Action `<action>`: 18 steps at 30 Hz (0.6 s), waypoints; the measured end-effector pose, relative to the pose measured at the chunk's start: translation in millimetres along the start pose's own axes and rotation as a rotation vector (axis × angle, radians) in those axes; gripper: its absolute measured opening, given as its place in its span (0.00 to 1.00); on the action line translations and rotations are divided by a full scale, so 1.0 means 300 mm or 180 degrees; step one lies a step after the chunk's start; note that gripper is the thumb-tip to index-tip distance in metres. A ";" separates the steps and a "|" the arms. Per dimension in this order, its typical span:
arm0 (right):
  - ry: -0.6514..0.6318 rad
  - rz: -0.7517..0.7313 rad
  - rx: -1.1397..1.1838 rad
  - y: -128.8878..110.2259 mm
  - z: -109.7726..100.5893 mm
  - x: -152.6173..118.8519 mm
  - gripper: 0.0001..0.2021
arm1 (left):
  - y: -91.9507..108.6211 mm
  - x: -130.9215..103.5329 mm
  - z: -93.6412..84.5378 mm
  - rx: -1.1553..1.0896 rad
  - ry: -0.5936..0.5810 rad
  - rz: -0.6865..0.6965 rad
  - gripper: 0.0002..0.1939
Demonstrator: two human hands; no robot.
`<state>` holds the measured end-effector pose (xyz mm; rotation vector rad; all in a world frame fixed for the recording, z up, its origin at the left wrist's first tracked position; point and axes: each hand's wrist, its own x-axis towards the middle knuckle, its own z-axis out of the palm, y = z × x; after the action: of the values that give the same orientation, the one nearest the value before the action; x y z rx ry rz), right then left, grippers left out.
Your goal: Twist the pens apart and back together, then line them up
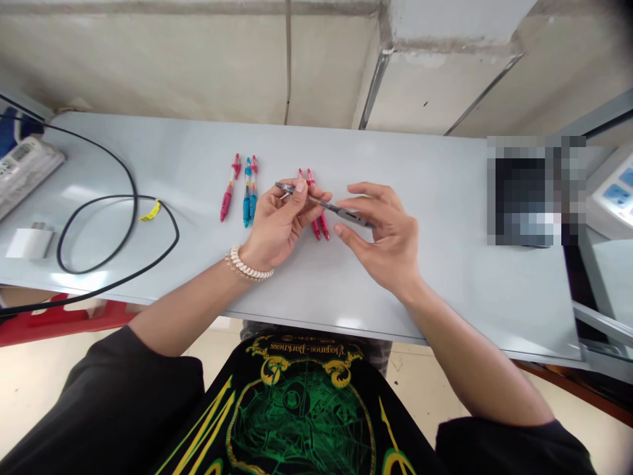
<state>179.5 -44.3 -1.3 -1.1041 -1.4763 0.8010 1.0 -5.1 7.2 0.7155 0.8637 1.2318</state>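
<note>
My left hand (281,221) pinches a slim grey pen (324,204) between thumb and fingers, slanting down to the right above the table. My right hand (388,234) is around the pen's thicker grey end. Its thumb and fingers are spread, and the thumb stands off the barrel; whether a finger touches the pen is unclear. Under the pen and partly hidden by my left hand lie two pink pens (324,224). To the left lie a pink pen (226,201) and, side by side, a blue pen (246,201) and a pen with a blue grip and pink top (254,188).
A black cable (133,196) with a yellow tag (150,211) loops over the left of the white table (198,264). A white plug adapter (30,242) and a white power strip (30,168) are at the left end. A blurred dark object (524,198) lies at right.
</note>
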 end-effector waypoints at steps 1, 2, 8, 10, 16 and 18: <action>-0.0026 -0.0001 -0.0059 0.003 0.001 -0.002 0.18 | -0.001 -0.002 0.001 -0.0016 -0.0022 -0.0003 0.07; -0.0071 0.0015 -0.0125 0.008 0.003 -0.003 0.21 | -0.003 -0.004 0.001 -0.0026 -0.0054 0.0001 0.07; -0.0159 -0.0376 -0.0727 0.020 -0.003 -0.009 0.15 | -0.003 0.005 -0.009 -0.0006 0.0031 0.0018 0.09; -0.0073 -0.0296 -0.0706 0.004 -0.019 -0.005 0.14 | 0.003 0.021 -0.022 -0.0046 0.0211 0.0019 0.12; 0.0018 0.0027 -0.0197 -0.039 -0.045 0.003 0.12 | 0.016 0.045 -0.043 -0.0163 0.0276 -0.0139 0.14; -0.0052 -0.0078 -0.0294 -0.038 -0.038 0.002 0.12 | 0.015 0.033 -0.034 -0.0178 0.0125 -0.0171 0.14</action>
<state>188.1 -48.7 11.4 -1.1484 -1.5507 0.7323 -9.0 5.6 4.0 0.6213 0.8723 1.2207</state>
